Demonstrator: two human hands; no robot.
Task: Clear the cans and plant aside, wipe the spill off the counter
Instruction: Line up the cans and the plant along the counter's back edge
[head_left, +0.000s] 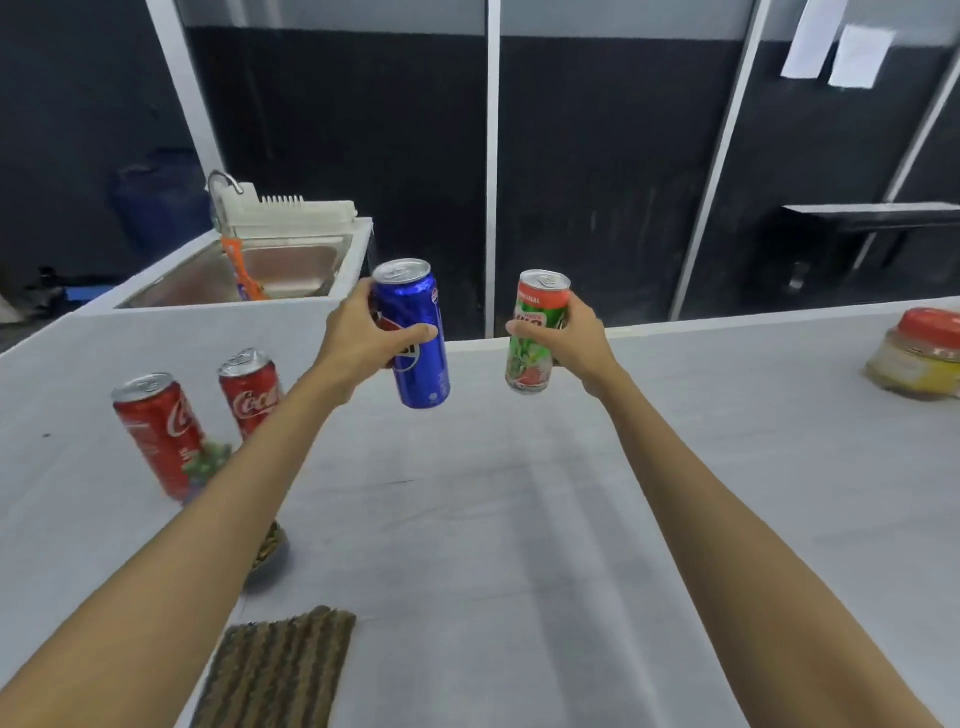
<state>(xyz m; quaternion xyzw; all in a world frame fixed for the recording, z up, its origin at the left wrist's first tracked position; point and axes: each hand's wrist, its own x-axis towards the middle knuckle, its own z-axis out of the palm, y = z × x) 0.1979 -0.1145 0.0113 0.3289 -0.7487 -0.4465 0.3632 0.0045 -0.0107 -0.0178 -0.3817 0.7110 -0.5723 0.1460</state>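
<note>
My left hand (366, 332) grips a tall blue Pepsi can (415, 338) and holds it above the white counter (519, 519). My right hand (571, 340) grips a slim green and red can (535, 332), also lifted off the counter. Two red Coca-Cola cans (156, 431) (252, 392) stand at the left. A small plant (208, 462) with green leaves shows beside them, its pot (270, 545) mostly hidden behind my left forearm. A brown striped cloth (280, 670) lies at the near edge. I cannot make out a spill.
A steel sink (270, 270) with a white dish rack (291, 210) and an orange brush (241, 270) sits at the back left. A red-lidded jar (919, 353) stands at the far right. Dark panels with white posts line the back.
</note>
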